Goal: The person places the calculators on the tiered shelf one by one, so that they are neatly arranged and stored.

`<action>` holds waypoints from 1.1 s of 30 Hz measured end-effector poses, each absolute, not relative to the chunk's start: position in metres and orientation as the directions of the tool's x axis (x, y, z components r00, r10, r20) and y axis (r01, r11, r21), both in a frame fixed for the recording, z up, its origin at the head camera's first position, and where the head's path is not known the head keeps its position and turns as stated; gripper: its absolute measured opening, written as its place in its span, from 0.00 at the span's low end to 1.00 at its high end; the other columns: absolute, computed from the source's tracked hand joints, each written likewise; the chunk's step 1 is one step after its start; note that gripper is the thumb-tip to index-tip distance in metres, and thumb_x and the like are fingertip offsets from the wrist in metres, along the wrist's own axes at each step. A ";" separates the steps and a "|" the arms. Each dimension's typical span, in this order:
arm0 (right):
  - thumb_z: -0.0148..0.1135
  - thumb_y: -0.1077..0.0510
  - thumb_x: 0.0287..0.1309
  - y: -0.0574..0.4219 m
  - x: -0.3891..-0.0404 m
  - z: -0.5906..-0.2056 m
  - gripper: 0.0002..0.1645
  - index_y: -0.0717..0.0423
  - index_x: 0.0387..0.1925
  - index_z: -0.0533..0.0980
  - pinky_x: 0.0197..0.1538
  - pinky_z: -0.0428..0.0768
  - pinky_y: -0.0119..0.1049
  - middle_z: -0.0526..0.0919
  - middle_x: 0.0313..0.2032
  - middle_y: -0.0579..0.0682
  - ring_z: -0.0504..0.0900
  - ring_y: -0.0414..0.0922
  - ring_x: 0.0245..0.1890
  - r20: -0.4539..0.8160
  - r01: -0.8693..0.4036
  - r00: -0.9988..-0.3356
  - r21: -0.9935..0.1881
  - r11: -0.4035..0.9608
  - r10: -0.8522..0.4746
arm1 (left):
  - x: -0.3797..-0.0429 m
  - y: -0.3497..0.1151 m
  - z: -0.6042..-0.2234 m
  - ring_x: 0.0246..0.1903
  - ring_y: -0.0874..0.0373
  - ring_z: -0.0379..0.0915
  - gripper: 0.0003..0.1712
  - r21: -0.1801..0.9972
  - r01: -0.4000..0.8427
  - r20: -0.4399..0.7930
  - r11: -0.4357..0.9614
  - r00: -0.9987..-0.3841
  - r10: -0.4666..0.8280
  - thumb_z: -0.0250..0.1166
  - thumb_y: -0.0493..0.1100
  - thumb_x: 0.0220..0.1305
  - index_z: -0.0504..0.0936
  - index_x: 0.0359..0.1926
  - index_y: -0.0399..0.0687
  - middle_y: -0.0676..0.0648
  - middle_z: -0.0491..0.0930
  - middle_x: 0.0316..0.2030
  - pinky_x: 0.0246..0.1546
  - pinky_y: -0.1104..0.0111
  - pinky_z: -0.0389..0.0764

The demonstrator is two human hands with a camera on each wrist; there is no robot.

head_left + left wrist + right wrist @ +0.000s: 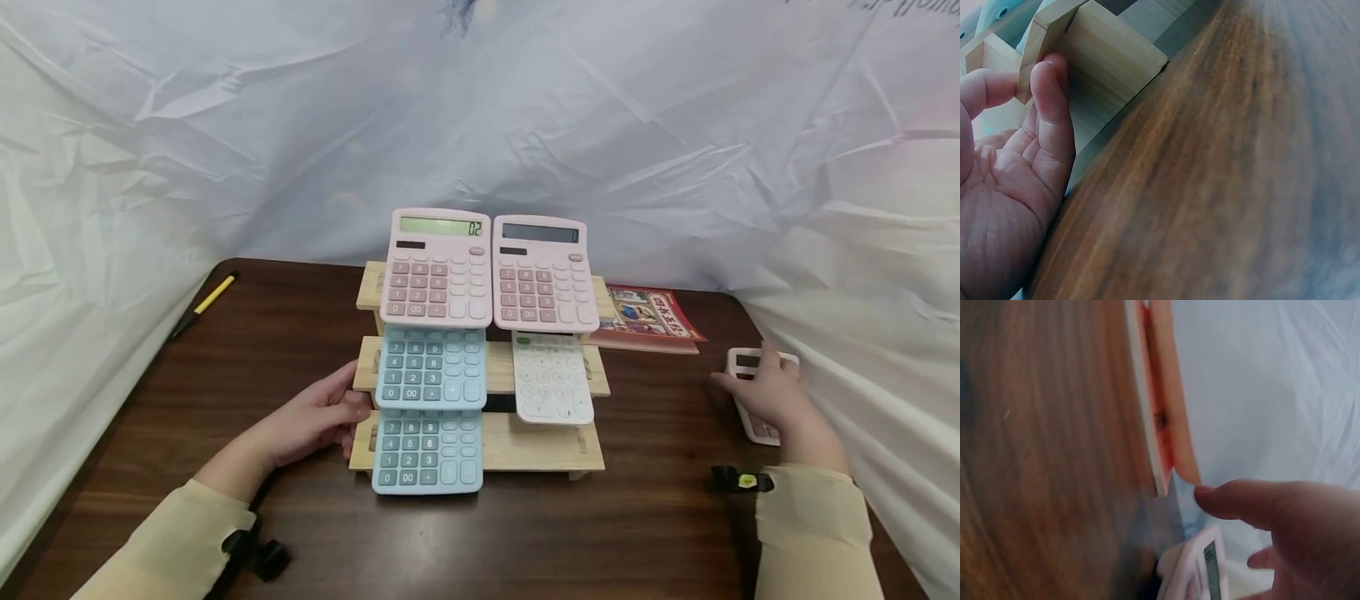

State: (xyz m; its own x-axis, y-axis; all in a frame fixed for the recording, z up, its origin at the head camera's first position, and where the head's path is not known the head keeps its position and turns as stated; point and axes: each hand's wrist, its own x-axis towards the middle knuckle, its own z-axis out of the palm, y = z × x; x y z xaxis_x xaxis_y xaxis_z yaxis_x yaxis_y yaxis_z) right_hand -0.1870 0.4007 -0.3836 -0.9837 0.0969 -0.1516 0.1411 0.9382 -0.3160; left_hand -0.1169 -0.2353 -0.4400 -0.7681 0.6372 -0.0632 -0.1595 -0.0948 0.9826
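Observation:
A three-tier wooden rack [536, 443] stands mid-table. My left hand [318, 421] holds its left side; in the left wrist view, the thumb and a finger pinch the edge of a wooden slat [1041, 47]. On the top tier are two pink calculators, a left one [437, 279] showing digits and a right one [546, 275]. Below sit a blue calculator [432, 367], a white calculator [553, 379], and another blue calculator [427, 450] on the lowest tier. At the far right, my right hand [776, 396] is over a pink calculator [1192, 569], thumb stretched out apart from it.
A red-covered book [652, 317] lies behind the rack's right side. A yellow and black pen [204, 305] is at the table's back left. White sheeting [315, 125] hangs along the back and both sides of the brown table [660, 517].

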 end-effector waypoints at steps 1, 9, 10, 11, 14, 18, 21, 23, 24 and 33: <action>0.53 0.31 0.61 0.403 -0.187 -0.384 0.67 0.72 0.70 0.29 0.48 0.60 0.73 0.39 0.59 0.91 0.45 0.84 0.56 -0.170 0.177 -0.977 -0.327 0.928 0.127 | -0.117 -0.235 -0.440 0.31 0.41 0.79 0.37 0.983 -0.155 -0.058 -0.098 -0.768 0.638 0.50 0.33 0.73 0.44 0.75 0.56 0.27 0.77 0.46 0.25 0.49 0.81; 0.55 0.26 0.54 0.422 -0.182 -0.390 0.72 0.74 0.68 0.30 0.44 0.59 0.72 0.49 0.49 0.90 0.49 0.85 0.50 -0.269 0.381 -0.913 -0.298 0.875 0.306 | -0.118 -0.232 -0.438 0.30 0.43 0.79 0.38 0.983 -0.162 -0.072 -0.089 -0.778 0.624 0.53 0.34 0.72 0.46 0.74 0.56 0.27 0.77 0.46 0.25 0.50 0.82; 0.55 0.26 0.54 0.424 -0.180 -0.391 0.71 0.76 0.67 0.32 0.43 0.60 0.72 0.52 0.48 0.88 0.51 0.84 0.49 -0.270 0.391 -0.909 -0.290 0.874 0.317 | -0.118 -0.231 -0.438 0.30 0.43 0.79 0.38 0.982 -0.165 -0.076 -0.087 -0.780 0.621 0.54 0.35 0.71 0.46 0.74 0.56 0.27 0.78 0.46 0.25 0.51 0.83; 0.55 0.25 0.54 0.426 -0.179 -0.392 0.71 0.77 0.66 0.34 0.44 0.60 0.71 0.53 0.46 0.87 0.52 0.83 0.48 -0.272 0.393 -0.908 -0.282 0.875 0.320 | -0.118 -0.231 -0.437 0.29 0.43 0.79 0.38 0.983 -0.161 -0.072 -0.087 -0.780 0.622 0.53 0.34 0.71 0.46 0.74 0.55 0.27 0.77 0.46 0.25 0.50 0.82; 0.56 0.25 0.53 0.428 -0.179 -0.395 0.71 0.81 0.63 0.39 0.45 0.59 0.69 0.55 0.45 0.87 0.53 0.83 0.46 -0.263 0.362 -0.919 -0.264 0.894 0.294 | -0.117 -0.232 -0.435 0.29 0.42 0.78 0.38 0.984 -0.151 -0.062 -0.090 -0.781 0.622 0.53 0.34 0.71 0.46 0.74 0.55 0.27 0.77 0.46 0.24 0.49 0.82; 0.58 0.22 0.49 0.425 -0.183 -0.397 0.73 0.81 0.63 0.41 0.44 0.58 0.69 0.53 0.46 0.88 0.52 0.83 0.45 -0.239 0.334 -0.931 -0.263 0.905 0.274 | -0.117 -0.234 -0.434 0.29 0.42 0.78 0.37 0.986 -0.138 -0.049 -0.095 -0.779 0.625 0.52 0.33 0.71 0.46 0.74 0.54 0.27 0.77 0.46 0.23 0.48 0.81; 0.59 0.21 0.46 0.421 -0.185 -0.398 0.75 0.80 0.64 0.42 0.42 0.59 0.68 0.54 0.47 0.88 0.53 0.81 0.44 -0.225 0.329 -0.935 -0.257 0.908 0.275 | -0.117 -0.234 -0.434 0.28 0.43 0.78 0.37 0.985 -0.145 -0.057 -0.091 -0.780 0.623 0.53 0.34 0.71 0.46 0.74 0.55 0.27 0.77 0.46 0.24 0.49 0.81; 0.59 0.20 0.44 0.418 -0.185 -0.397 0.77 0.80 0.65 0.41 0.41 0.61 0.67 0.53 0.47 0.88 0.55 0.80 0.44 -0.234 0.334 -0.932 -0.252 0.908 0.278 | -0.116 -0.235 -0.434 0.28 0.43 0.78 0.37 0.984 -0.151 -0.062 -0.091 -0.780 0.623 0.54 0.34 0.71 0.47 0.74 0.55 0.27 0.77 0.45 0.24 0.50 0.82; 0.60 0.19 0.43 0.415 -0.185 -0.397 0.78 0.80 0.65 0.40 0.41 0.62 0.67 0.52 0.47 0.89 0.55 0.80 0.44 -0.241 0.335 -0.930 -0.246 0.909 0.278 | -0.116 -0.235 -0.434 0.28 0.44 0.78 0.37 0.984 -0.152 -0.063 -0.092 -0.780 0.623 0.54 0.34 0.71 0.47 0.74 0.55 0.27 0.77 0.45 0.24 0.50 0.82; 0.59 0.18 0.41 0.388 -0.190 -0.399 0.83 0.78 0.69 0.34 0.40 0.61 0.75 0.44 0.52 0.91 0.49 0.84 0.50 -0.268 0.267 -0.941 -0.213 0.940 0.206 | -0.116 -0.234 -0.440 0.28 0.45 0.79 0.38 0.980 -0.163 -0.055 -0.115 -0.775 0.630 0.54 0.34 0.71 0.46 0.74 0.54 0.27 0.77 0.45 0.23 0.52 0.82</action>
State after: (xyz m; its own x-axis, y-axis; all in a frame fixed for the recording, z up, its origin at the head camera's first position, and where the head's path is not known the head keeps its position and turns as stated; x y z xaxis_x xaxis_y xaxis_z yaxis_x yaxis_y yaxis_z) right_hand -0.1903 0.3875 -0.3990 -0.9412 0.2063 -0.2675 0.2665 0.9400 -0.2128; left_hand -0.1160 -0.2338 -0.4402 -0.7746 0.6300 -0.0548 -0.1629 -0.1150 0.9799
